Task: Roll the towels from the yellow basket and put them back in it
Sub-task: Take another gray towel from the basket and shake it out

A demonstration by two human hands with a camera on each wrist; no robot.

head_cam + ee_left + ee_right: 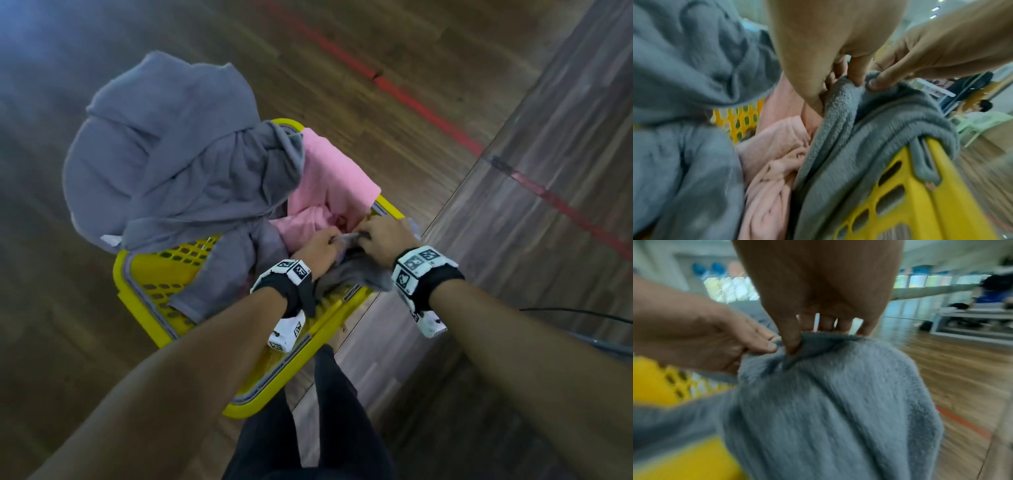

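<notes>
Grey towel (356,274) hangs over the yellow basket's (150,274) near rim, trailing down from the grip. Left hand (317,248) and right hand (385,236) pinch its top edge side by side, equally near.

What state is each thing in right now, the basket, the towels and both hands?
yellow basket: on the wooden floor, holding unrolled towels.
large grey towel: bunched, spilling over the basket's far rim.
pink towel: crumpled inside the basket.
small grey towel: unrolled, draped over the near rim, top edge pinched by both hands.
left hand: thumb and fingers pinching the small grey towel's edge.
right hand: pinching the same edge beside it.
</notes>
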